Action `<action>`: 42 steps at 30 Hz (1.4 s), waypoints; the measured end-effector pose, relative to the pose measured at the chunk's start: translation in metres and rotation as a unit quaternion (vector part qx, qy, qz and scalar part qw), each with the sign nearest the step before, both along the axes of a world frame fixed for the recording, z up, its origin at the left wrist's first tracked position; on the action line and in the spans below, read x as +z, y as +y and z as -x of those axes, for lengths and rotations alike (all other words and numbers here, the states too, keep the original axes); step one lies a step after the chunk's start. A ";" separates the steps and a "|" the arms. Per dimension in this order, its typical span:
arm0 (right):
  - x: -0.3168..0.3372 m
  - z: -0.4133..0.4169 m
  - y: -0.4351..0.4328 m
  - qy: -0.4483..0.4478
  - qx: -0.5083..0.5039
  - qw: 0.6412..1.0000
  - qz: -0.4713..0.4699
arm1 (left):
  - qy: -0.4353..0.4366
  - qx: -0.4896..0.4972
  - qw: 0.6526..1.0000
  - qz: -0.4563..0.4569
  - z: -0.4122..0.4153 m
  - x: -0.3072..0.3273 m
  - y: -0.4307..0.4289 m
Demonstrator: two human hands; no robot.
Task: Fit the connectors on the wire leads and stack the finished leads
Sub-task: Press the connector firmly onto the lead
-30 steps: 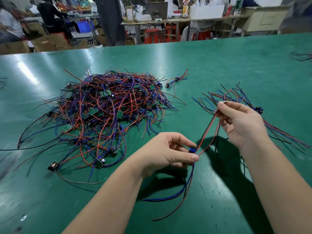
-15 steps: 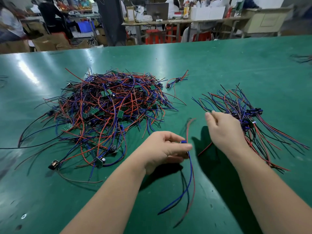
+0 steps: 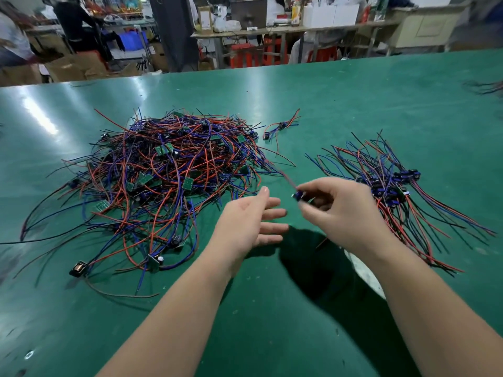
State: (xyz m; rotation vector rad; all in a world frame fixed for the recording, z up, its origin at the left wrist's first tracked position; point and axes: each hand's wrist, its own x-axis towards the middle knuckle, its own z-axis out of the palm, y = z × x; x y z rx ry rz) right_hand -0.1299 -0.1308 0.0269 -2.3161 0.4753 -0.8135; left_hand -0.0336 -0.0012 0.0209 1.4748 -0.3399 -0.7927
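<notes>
The right hand (image 3: 345, 213), just right of the frame's middle, pinches a small blue connector (image 3: 298, 196) in a narrow grip of thumb and fingertips. Motion blur smears the connector. The thin wire lead (image 3: 283, 175) running up and left from it is only a faint streak, so its colour and how it sits in the connector cannot be made out. The left hand (image 3: 253, 221), just left of the connector and apart from it, holds nothing, its grip wide with the fingers straight and spread. Both forearms are cut off by the bottom edge. Their dark shadow (image 3: 321, 268) covers part of the glossy green tabletop (image 3: 353, 99) below the right wrist.

At centre left lies a large tangled heap of red, blue and black wires with small green circuit boards (image 3: 163, 180), and its lower layers are hidden. At right lies a stack of leads with dark blue connectors (image 3: 394, 186), the wires roughly alongside one another; the right hand overlaps its near edge, and whether they touch cannot be told. A single short lead (image 3: 280, 126) lies alone at upper middle. A blurred bundle of wires (image 3: 487, 87) is cut off by the right edge.

Beyond the tabletop, brown cardboard boxes (image 3: 79, 66) stand at upper left and white boxes (image 3: 329, 14) on a far bench. Their contents are out of sight.
</notes>
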 end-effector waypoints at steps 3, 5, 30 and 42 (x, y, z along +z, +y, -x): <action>0.010 0.007 -0.016 -0.092 -0.121 0.983 0.106 | -0.305 0.068 0.947 -0.075 -0.008 -0.005 0.007; 0.015 0.015 -0.031 -0.096 -0.189 0.973 0.095 | -0.470 0.079 0.869 -0.133 -0.013 -0.007 0.014; -0.005 -0.001 0.009 0.081 0.018 0.993 -0.085 | -0.540 0.068 0.831 -0.115 -0.013 -0.008 0.013; 0.008 -0.006 0.012 -0.156 0.078 0.826 -0.536 | -0.473 0.093 0.876 -0.022 -0.012 0.009 0.017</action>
